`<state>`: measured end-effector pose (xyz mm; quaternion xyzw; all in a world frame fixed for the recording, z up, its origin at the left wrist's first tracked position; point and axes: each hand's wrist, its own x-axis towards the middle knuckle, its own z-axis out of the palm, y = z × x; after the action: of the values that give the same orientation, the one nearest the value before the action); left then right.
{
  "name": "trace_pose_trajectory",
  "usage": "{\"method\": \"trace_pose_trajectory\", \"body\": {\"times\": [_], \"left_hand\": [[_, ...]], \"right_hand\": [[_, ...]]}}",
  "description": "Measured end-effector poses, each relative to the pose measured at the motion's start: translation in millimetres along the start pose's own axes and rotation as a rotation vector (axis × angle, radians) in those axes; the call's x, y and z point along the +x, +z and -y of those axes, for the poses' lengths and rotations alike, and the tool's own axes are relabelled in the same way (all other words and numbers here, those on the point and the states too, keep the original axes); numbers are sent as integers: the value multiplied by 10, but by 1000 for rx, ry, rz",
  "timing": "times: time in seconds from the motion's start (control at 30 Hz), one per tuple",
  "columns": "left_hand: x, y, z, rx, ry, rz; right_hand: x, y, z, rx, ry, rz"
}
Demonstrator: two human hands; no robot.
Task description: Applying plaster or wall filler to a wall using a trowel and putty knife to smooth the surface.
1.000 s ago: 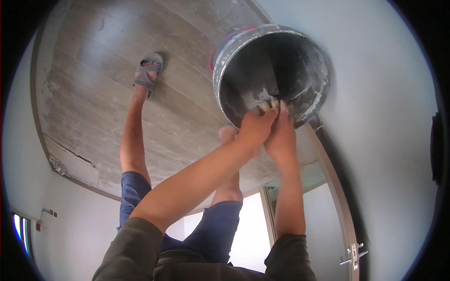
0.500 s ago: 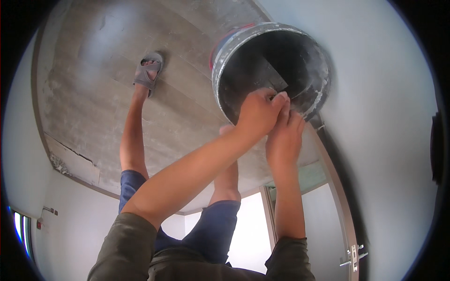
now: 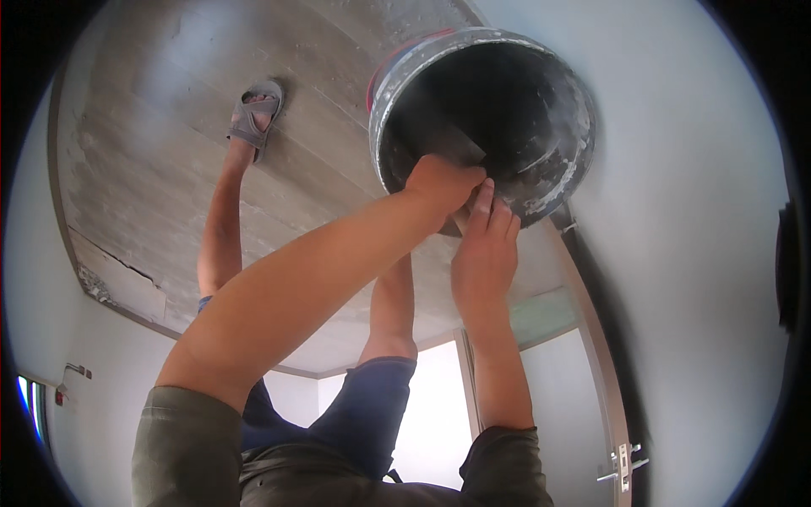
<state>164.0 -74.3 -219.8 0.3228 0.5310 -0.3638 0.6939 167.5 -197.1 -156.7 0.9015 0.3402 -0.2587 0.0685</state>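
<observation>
A grey bucket (image 3: 564, 101), its inside streaked with pale residue, is tilted with its mouth toward me at upper right. A flat grey scraper blade (image 3: 460, 145) reaches into it, partly lost in shadow. My left hand (image 3: 443, 184) is closed on the scraper at the near rim, hiding much of its lower part. Just right of and below it, my right hand (image 3: 486, 245) grips the scraper's pale handle (image 3: 463, 218), fingertips at the rim.
A red-edged object (image 3: 380, 72) sits behind the bucket. My sandalled foot (image 3: 258, 114) rests on the wood-look floor (image 3: 160, 169), cracked and chipped along one edge. A pale wall (image 3: 676, 194) runs beside the bucket at right, with a door and handle (image 3: 623, 469) at lower right.
Both hands have shifted left in the picture, the left one most over the last half second. The blade now slants toward the bucket's left. The bucket and foot sit slightly higher and further left.
</observation>
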Motion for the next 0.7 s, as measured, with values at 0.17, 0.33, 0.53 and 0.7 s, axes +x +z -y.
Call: {"method": "trace_pose_trajectory", "body": {"times": [0.17, 0.33, 0.53, 0.7], "left_hand": [[-13, 79, 16, -95, 193, -110], [-81, 272, 146, -191, 176, -38], [-80, 373, 112, -290, 186, 53], [-27, 366, 71, -389, 235, 54]], "right_hand": [[-43, 1, -124, -35, -4, -65], [-71, -302, -239, -4, 155, 226], [-6, -614, -368, -160, 194, 416], [-99, -890, -498, -207, 191, 553]]}}
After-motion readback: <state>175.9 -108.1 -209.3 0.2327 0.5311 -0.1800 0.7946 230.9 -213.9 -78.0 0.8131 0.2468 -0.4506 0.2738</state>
